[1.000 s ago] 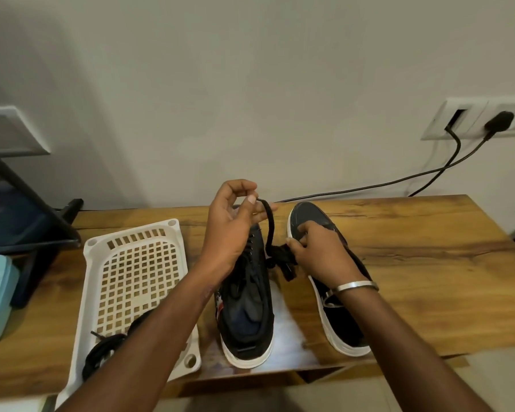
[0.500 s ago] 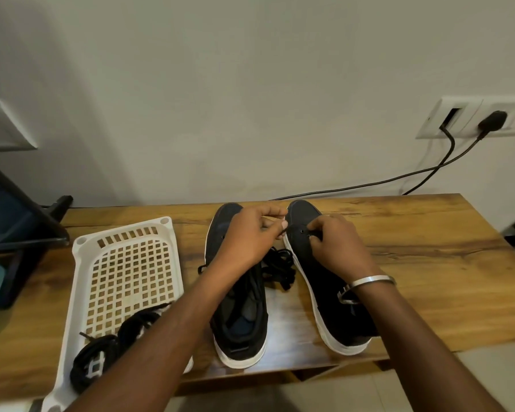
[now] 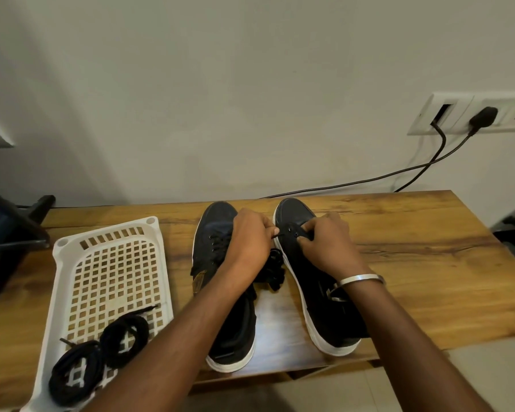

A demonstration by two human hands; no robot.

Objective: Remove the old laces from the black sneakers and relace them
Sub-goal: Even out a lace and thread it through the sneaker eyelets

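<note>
- Because it carries everything within arm's reach, the wooden bench (image 3: 414, 263) comes first: both sneakers stand on it side by side, toes toward the wall, heels toward the person, which keeps the eyelet rows facing up.
- To the left lies a white perforated tray (image 3: 107, 263), on the bench and well apart from the work; two coiled black laces (image 3: 101, 358) sit in its near end, probably parked there so they do not get mixed up with the lace in use.
- The left sneaker (image 3: 217, 248) shows lace through its upper eyelets, so I judge it further along.
- The right sneaker (image 3: 298, 257) has bare eyelets near the toe, and it appears to be the one being laced now.
- Between the two shoes a loose black lace bundle (image 3: 272, 269) rests on the bench, slack kept close to the eyelets.
- The left hand (image 3: 250, 236) reaches across its own shoe, fingers curled narrow and pinching a lace tip (image 3: 277, 232) at the right sneaker's inner edge, apparently aiming it at a low eyelet.
- The right hand (image 3: 324, 242) rests on the right sneaker with its fingers bent and pressed to the upper by the eyelets, likely steadying the shoe; whether it also pinches lace I cannot tell.
</note>
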